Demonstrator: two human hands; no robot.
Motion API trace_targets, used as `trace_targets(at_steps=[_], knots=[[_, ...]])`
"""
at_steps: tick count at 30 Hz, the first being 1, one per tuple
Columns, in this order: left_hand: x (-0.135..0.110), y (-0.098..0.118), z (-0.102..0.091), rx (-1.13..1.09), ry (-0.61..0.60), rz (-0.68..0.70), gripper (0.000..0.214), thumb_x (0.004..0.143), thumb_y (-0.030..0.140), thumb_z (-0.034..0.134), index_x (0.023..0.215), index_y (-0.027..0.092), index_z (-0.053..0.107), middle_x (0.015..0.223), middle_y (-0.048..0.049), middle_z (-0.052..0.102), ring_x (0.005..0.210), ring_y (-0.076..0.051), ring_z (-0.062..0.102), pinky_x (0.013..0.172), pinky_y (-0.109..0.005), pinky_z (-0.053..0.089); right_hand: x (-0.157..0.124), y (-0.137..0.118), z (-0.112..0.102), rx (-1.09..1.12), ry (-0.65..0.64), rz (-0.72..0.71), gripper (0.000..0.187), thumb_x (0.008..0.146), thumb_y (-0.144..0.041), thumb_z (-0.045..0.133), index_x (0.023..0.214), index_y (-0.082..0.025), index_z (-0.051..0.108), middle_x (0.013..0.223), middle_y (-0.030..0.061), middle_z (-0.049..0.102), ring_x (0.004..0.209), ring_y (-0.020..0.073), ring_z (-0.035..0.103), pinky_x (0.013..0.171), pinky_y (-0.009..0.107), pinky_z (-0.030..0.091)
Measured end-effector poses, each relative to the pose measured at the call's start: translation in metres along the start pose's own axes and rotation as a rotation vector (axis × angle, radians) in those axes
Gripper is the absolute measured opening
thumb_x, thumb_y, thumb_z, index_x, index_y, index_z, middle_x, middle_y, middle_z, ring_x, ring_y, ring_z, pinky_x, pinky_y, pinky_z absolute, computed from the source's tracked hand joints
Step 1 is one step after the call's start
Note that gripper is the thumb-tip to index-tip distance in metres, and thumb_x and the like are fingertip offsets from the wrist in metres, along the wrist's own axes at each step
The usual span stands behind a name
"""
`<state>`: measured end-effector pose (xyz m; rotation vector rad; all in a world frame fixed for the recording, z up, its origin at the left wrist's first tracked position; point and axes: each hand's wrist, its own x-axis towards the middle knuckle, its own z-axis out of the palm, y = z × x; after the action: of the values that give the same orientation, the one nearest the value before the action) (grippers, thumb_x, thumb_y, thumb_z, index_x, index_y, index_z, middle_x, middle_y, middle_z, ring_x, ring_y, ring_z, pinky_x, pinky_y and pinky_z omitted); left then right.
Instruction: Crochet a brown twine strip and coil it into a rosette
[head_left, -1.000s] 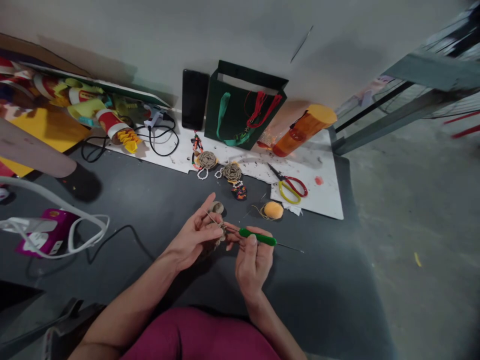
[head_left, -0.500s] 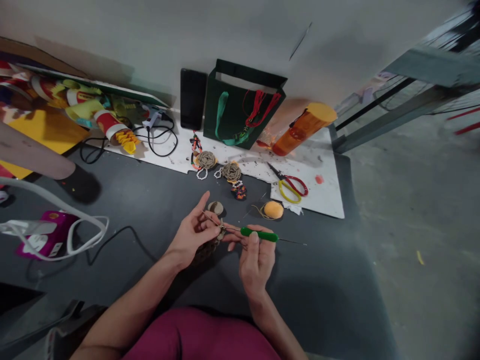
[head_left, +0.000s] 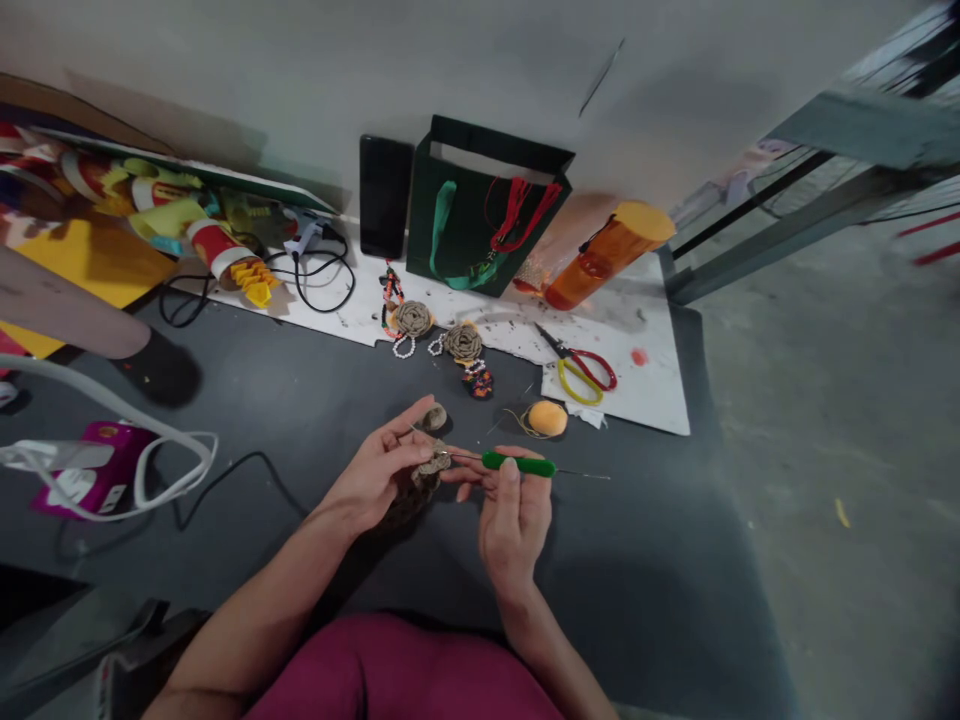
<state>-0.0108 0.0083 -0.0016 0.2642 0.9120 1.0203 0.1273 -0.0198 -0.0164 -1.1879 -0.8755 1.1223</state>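
Observation:
My left hand (head_left: 373,475) pinches a small jute crochet piece (head_left: 434,461), with a darker jute length hanging below it. My right hand (head_left: 514,515) is shut on a green-handled crochet hook (head_left: 519,464), whose thin metal shaft reaches into the jute piece. A small jute coil (head_left: 434,417) lies just beyond my left fingertips. An orange yarn ball (head_left: 547,418) sits beyond my right hand. Two jute flowers with beaded strings (head_left: 413,318) (head_left: 463,342) lie farther forward.
A paint-stained white board (head_left: 637,390) holds red-and-yellow-handled scissors (head_left: 577,368). Behind stand a black phone (head_left: 385,196), a dark green bag (head_left: 480,210) and an orange bottle (head_left: 607,258). Black cables, a magenta box (head_left: 94,470) and a white cable (head_left: 127,435) lie left.
My left fingers have curled down closer to the jute coil, and the jute piece shows more clearly between my hands. The view has shifted very slightly.

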Motion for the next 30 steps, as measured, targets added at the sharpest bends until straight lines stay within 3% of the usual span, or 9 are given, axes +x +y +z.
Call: trace_targets(at_steps=[6, 15, 25, 30], knots=[[0.0025, -0.002, -0.0024, -0.082, -0.026, -0.082, 0.06, 0.064, 0.009, 0.077, 0.123, 0.018, 0.064, 0.069, 0.0024, 0.063, 0.062, -0.008, 0.055, 0.066, -0.023, 0.04, 0.0042, 0.0009, -0.0014, 0.102, -0.012, 0.11, 0.014, 0.094, -0.038, 0.047, 0.097, -0.024, 0.048, 0.076, 0.0026, 0.072, 0.056, 0.0181, 0.069, 0.043, 0.028, 0.044], [0.0013, -0.0019, -0.0004, -0.082, -0.053, -0.124, 0.06, 0.065, 0.01, 0.076, 0.123, 0.018, 0.063, 0.071, 0.0007, 0.064, 0.067, -0.011, 0.059, 0.071, -0.026, 0.043, 0.0069, 0.0012, 0.0024, 0.177, 0.005, 0.219, 0.019, 0.089, -0.042, 0.052, 0.096, -0.024, 0.05, 0.069, 0.0004, 0.071, 0.06, 0.0189, 0.069, 0.051, 0.03, 0.049], [0.0, -0.0058, -0.0011, -0.049, -0.079, -0.064, 0.06, 0.065, 0.01, 0.076, 0.123, 0.019, 0.064, 0.072, 0.0011, 0.062, 0.073, -0.013, 0.061, 0.078, -0.029, 0.043, 0.0065, 0.002, 0.0028, 0.165, -0.001, 0.23, 0.023, 0.086, -0.045, 0.057, 0.093, -0.023, 0.054, 0.072, 0.0011, 0.07, 0.066, 0.0192, 0.069, 0.055, 0.032, 0.051], [-0.0005, -0.0039, 0.0004, -0.061, -0.08, -0.063, 0.056, 0.065, 0.01, 0.076, 0.12, 0.018, 0.066, 0.069, 0.0027, 0.06, 0.067, -0.01, 0.057, 0.071, -0.025, 0.042, 0.0075, 0.003, 0.0021, 0.216, 0.008, 0.235, 0.021, 0.086, -0.042, 0.058, 0.094, -0.023, 0.054, 0.072, 0.0004, 0.07, 0.061, 0.0175, 0.067, 0.054, 0.031, 0.05]])
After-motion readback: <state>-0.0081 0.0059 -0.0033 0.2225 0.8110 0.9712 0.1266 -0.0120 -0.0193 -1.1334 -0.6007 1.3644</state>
